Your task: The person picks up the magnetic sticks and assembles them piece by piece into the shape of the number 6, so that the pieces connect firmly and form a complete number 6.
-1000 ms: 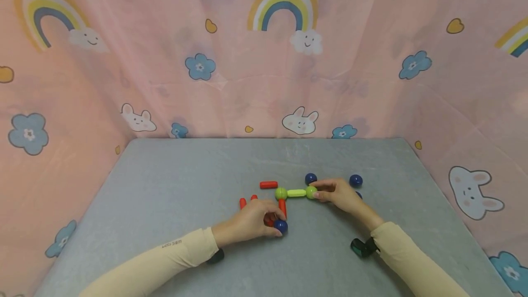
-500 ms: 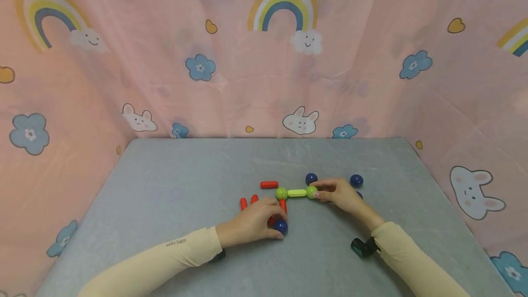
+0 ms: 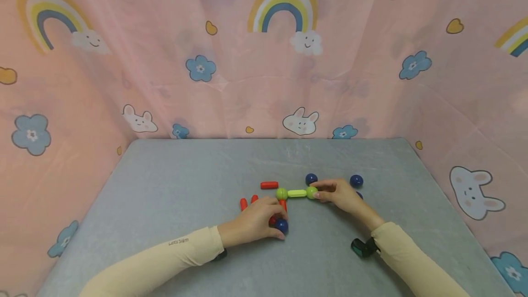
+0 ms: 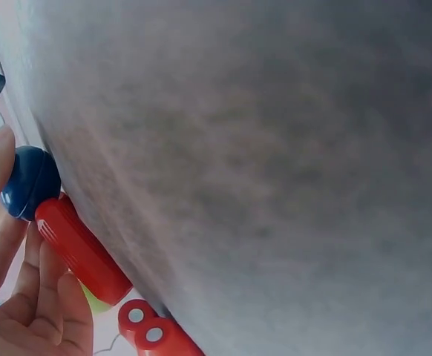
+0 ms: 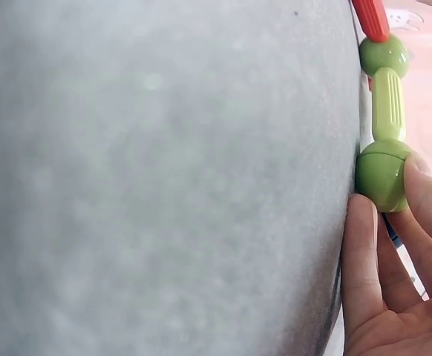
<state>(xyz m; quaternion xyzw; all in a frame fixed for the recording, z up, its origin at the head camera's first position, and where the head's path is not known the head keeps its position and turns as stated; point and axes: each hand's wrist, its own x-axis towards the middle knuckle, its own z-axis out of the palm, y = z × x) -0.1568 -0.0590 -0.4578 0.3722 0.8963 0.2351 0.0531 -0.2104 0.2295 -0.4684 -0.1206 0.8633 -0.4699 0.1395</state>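
My left hand [image 3: 255, 222] pinches a blue ball [image 3: 282, 226] between thumb and fingers, low on the grey table. In the left wrist view, a red rod [image 4: 82, 251] meets or nearly meets that ball. My right hand [image 3: 340, 196] holds a green ball [image 3: 312, 192] with thumb and fingertips. A light green rod [image 3: 297, 193] joins it to a second green ball [image 3: 282, 194]. From that second ball, another red rod [image 3: 283, 205] runs toward the left hand, which partly covers it. Red ends also show beneath the left fingers.
A loose red rod [image 3: 269, 185] lies behind the left green ball. Two more red rods [image 4: 154, 334], with silvery round ends, sit beside the left hand. Blue balls [image 3: 356, 181] rest beyond the right hand, one partly hidden. A printed pink curtain [image 3: 231, 95] borders the table [image 3: 185, 164].
My left hand and sleeve have shifted slightly to the right, the blue ball barely moving with them. My right hand and the green pieces stay in place.
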